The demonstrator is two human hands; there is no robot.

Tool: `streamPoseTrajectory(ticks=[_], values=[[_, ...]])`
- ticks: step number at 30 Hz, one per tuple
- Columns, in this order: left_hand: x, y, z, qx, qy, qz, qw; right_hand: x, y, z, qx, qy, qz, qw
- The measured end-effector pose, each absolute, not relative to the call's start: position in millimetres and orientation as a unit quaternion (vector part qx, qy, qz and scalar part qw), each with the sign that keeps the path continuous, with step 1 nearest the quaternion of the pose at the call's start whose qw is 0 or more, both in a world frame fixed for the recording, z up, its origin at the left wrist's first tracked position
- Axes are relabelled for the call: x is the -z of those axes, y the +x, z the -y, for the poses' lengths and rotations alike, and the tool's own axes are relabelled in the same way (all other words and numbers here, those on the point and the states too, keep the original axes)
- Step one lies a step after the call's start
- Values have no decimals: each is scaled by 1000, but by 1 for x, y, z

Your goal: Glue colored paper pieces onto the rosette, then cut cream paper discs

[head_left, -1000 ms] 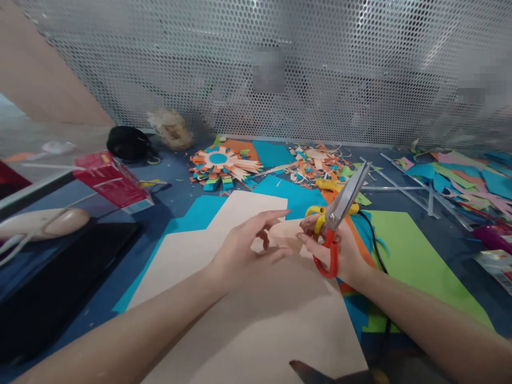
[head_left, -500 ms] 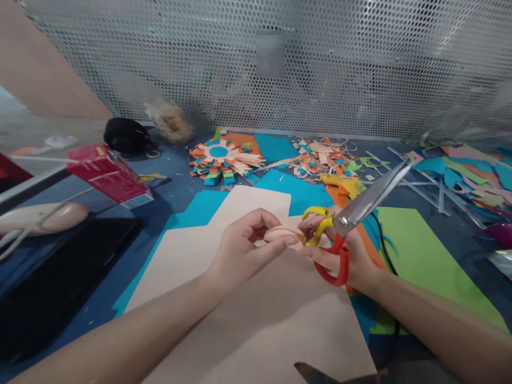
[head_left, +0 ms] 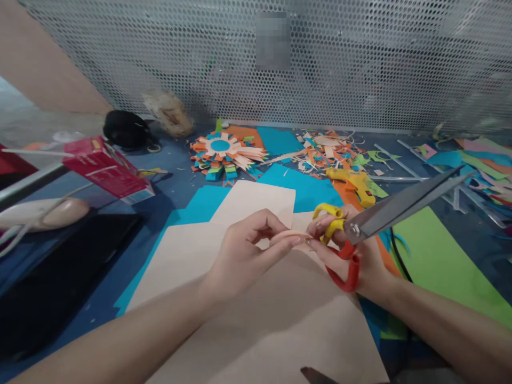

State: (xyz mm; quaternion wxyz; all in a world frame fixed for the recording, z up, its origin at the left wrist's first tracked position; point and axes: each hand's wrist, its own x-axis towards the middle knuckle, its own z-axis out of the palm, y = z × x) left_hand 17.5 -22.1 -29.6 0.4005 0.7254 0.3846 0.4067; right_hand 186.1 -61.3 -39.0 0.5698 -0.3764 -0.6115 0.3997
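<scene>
Between my two hands is a small curved piece of peach paper [head_left: 291,234]. My left hand [head_left: 244,253] pinches it between thumb and fingers. The fingertips of my right hand [head_left: 362,261] meet its right end, and scissors [head_left: 356,230] with yellow and red handles hang on that same hand. Their blades point up to the right, nearly together. Large peach sheets [head_left: 256,320] lie beneath both hands, over blue sheets [head_left: 202,205].
A yellow glue gun [head_left: 354,184], a layered paper flower [head_left: 220,146] and a heap of paper scraps [head_left: 328,149] lie behind. Green paper [head_left: 448,261] is at right. On the left are a red box [head_left: 108,168] and a black flat object [head_left: 60,282].
My right hand and the scissors have shifted right, and the blades have tilted lower. The peach piece now looks flatter, with my fingertips closer together on it.
</scene>
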Motion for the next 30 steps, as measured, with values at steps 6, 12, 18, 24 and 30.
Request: streamPoseTrajectory(ticks=[6,12,18,24,30], values=[[28,17,25,-419,729,-378,387,30,182,62,-416,-376,573,597],[29,17,28,-406,732,-383,390,25,179,64,-444,-375,549,601],[29,17,29,-403,727,-383,403,28,183,65,-411,-386,604,564],[31,16,30,-402,734,-380,395,27,181,66,-412,-386,587,580],[30,16,28,-387,733,-388,403,24,177,66,-470,-399,518,593]])
